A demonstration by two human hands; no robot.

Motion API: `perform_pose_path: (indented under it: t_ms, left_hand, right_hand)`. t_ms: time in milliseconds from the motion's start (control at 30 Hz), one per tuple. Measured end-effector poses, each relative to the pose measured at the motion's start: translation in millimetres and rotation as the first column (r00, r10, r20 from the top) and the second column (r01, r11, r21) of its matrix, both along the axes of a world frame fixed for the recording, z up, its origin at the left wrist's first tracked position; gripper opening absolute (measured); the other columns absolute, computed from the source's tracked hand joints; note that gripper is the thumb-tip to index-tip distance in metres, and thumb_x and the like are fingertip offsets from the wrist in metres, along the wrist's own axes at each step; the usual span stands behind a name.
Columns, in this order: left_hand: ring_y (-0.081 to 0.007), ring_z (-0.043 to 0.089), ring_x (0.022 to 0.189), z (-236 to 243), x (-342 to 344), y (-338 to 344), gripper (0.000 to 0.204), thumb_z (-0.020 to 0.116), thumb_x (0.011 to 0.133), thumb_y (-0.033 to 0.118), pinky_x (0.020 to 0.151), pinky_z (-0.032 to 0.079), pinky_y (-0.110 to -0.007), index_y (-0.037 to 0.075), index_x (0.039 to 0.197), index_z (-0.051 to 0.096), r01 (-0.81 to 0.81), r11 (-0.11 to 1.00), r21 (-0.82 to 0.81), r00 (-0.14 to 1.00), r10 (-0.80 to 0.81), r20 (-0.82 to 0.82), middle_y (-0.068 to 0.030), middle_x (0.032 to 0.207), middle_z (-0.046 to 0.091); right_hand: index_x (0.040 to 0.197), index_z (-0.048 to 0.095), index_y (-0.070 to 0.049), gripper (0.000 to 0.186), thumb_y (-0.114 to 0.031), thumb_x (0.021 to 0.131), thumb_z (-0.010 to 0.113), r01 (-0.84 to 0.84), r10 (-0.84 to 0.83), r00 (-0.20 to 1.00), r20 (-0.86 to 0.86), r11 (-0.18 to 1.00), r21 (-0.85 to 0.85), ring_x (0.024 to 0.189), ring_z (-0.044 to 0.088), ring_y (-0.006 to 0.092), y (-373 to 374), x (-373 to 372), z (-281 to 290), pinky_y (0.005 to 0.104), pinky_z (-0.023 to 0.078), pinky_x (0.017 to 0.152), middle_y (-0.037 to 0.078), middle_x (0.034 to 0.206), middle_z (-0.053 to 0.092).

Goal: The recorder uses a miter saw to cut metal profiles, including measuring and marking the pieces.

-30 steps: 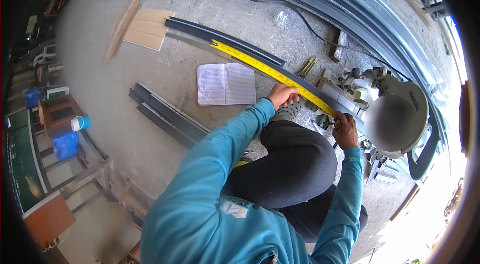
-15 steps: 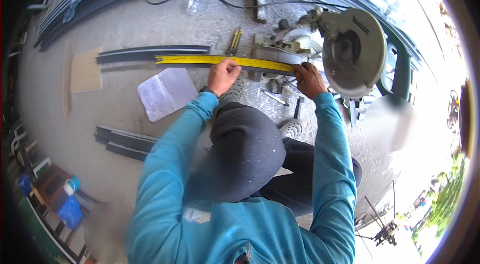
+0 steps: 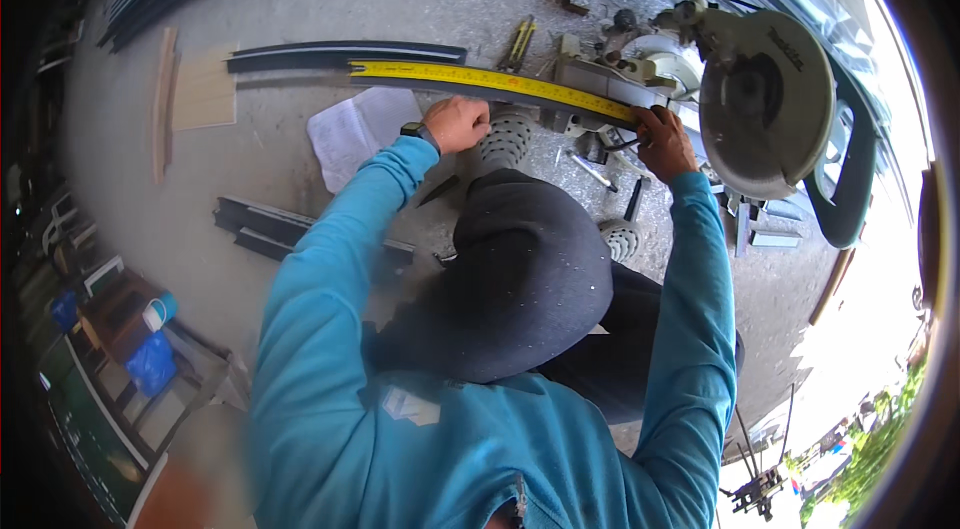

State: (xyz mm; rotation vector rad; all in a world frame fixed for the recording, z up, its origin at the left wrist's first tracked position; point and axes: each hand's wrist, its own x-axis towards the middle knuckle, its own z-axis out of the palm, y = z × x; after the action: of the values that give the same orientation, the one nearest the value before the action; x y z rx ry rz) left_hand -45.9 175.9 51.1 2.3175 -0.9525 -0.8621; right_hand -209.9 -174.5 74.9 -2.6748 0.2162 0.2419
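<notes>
Yellow tape measure (image 3: 490,81): now stretched level along the dark metal profile (image 3: 470,89), where a second ago it ran aslant; measuring looks settled. Left hand (image 3: 456,123): grip closed, pressing the tape's middle. Right hand (image 3: 662,141): grip pinched on the tape's end, just beside the grey round-guarded mitre saw (image 3: 765,104). Floor (image 3: 300,9): rough concrete.

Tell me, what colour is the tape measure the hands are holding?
Yellow with dark marks. The tape measure shows best in the head view, stretched between the left hand and right hand.
</notes>
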Motion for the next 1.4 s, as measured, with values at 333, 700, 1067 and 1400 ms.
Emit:
perform_pose_path:
  t_ms: [333, 700, 1067, 1400]
  left_hand:
    - [-0.0381, 0.063, 0.090, -78.2, -92.0, 105.4, 0.034, 0.068, 0.077, 0.039, 0.078, 0.049, -0.048, 0.007, 0.088, 0.065, 0.092, 0.889, 0.449, 0.996, -0.085, -0.034, -0.0181, 0.092, 0.067]
    - [-0.0452, 0.059, 0.093, -25.8, -58.9, 47.3, 0.038, 0.059, 0.085, 0.022, 0.077, 0.046, -0.052, 0.004, 0.113, 0.042, -0.405, 0.878, -0.256, 0.914, 0.397, -0.084, -0.0254, 0.098, 0.061]
    - [-0.0370, 0.065, 0.090, -5.5, 13.1, -25.5, 0.049, 0.077, 0.074, 0.022, 0.078, 0.051, -0.046, 0.002, 0.112, 0.052, -0.223, 0.965, 0.134, 0.951, 0.185, 0.249, -0.0185, 0.093, 0.067]
    - [-0.0365, 0.065, 0.088, -29.0, 14.5, -23.7, 0.058, 0.079, 0.071, 0.024, 0.075, 0.050, -0.048, 0.015, 0.122, 0.054, -0.300, 0.954, 0.014, 0.935, 0.290, 0.205, -0.0145, 0.093, 0.068]
  right_hand:
    - [0.121, 0.059, -0.018, 0.044, -0.005, 0.079, 0.061, -0.014, 0.014, 1.000, -0.022, 1.000, -0.007, 0.111, 0.050, 0.0372, -1.4, -1.4, -9.4, 0.0461, 0.045, 0.093, 0.015, 0.117, 0.055]
    - [0.121, 0.057, -0.015, 0.049, -0.002, 0.073, 0.061, -0.007, 0.007, 0.999, -0.035, 1.000, 0.001, 0.110, 0.050, 0.0380, 1.8, 5.0, -9.6, 0.0452, 0.045, 0.093, 0.014, 0.114, 0.056]
    - [0.120, 0.056, -0.012, 0.047, 0.000, 0.076, 0.059, -0.005, 0.004, 0.997, -0.071, 1.000, -0.017, 0.108, 0.051, 0.0382, 15.3, 11.3, -9.9, 0.0463, 0.044, 0.093, 0.014, 0.114, 0.055]
    - [0.115, 0.060, -0.013, 0.034, -0.007, 0.082, 0.058, -0.017, 0.017, 1.000, -0.019, 1.000, 0.001, 0.105, 0.051, 0.0373, 5.4, 6.3, -18.4, 0.0468, 0.044, 0.090, 0.015, 0.110, 0.057]
